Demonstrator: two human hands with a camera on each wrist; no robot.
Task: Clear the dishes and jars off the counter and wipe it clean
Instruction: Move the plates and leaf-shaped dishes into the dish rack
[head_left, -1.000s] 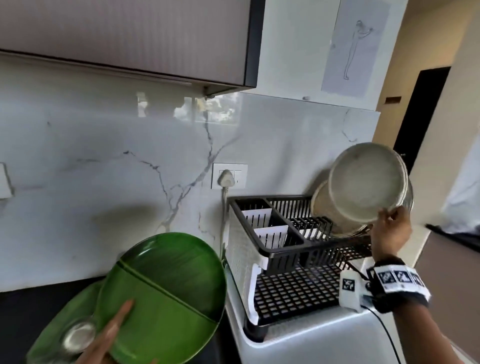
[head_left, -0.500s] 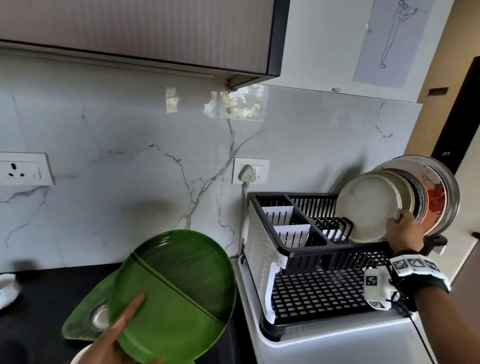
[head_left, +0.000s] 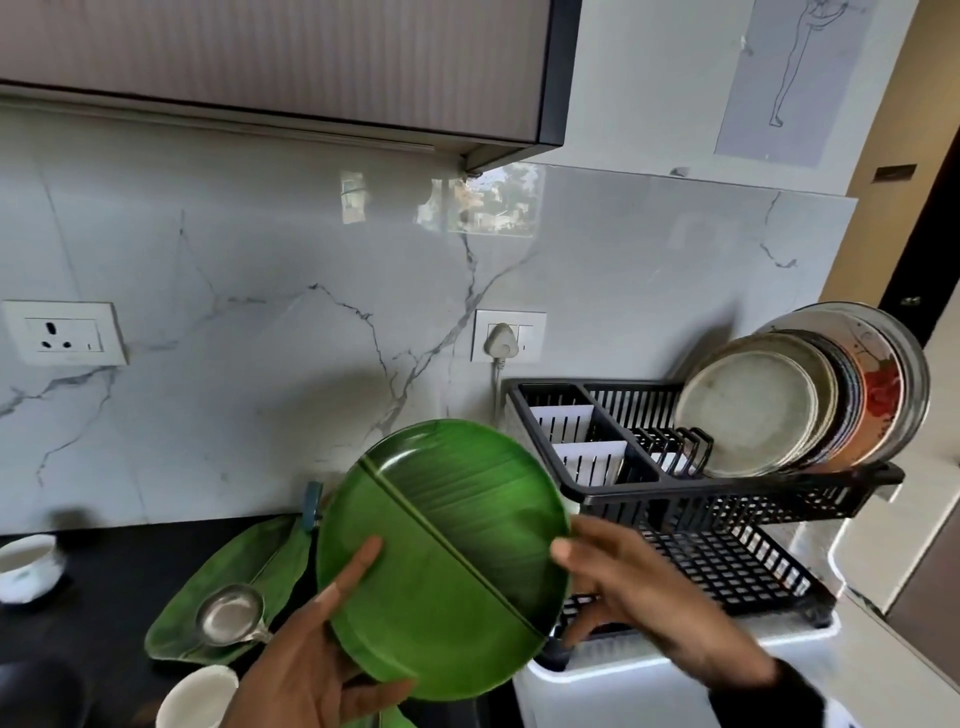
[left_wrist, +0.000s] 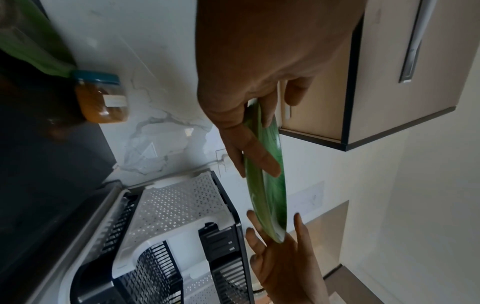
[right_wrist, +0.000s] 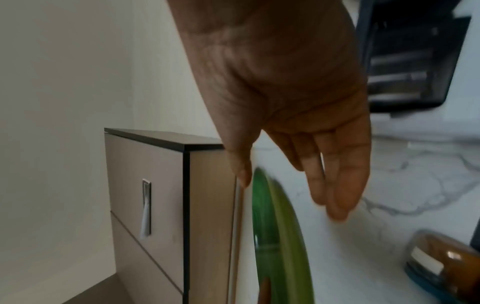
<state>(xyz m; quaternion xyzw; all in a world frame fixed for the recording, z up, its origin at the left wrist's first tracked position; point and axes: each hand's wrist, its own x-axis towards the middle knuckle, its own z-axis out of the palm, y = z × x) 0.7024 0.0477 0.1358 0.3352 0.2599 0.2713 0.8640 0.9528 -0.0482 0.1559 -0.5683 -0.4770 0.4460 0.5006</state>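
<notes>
My left hand (head_left: 337, 613) grips a round green leaf-pattern plate (head_left: 447, 545) and holds it tilted above the black counter (head_left: 104, 597), thumb on its face and fingers behind. The left wrist view shows the left hand (left_wrist: 254, 144) pinching the green plate (left_wrist: 265, 195) edge-on. My right hand (head_left: 613, 577) is open at the plate's right rim, thumb in front and fingers spread behind. The right wrist view shows the right hand (right_wrist: 288, 191) straddling the green plate (right_wrist: 280, 236); whether they touch I cannot tell. Steel plates (head_left: 753, 415) stand upright in the black dish rack (head_left: 727, 483).
A leaf-shaped green plate (head_left: 234, 587) with a steel ladle (head_left: 228, 616) lies on the counter. Two white cups (head_left: 26, 566) (head_left: 197, 696) stand left and front. A brown-filled jar (left_wrist: 101, 100) with a teal lid sits against the marble backsplash. A cabinet hangs overhead.
My right hand let go of the steel plates, which now stand in the rack, and came down-left to the green plate's rim. My left hand brought the green plate up and right.
</notes>
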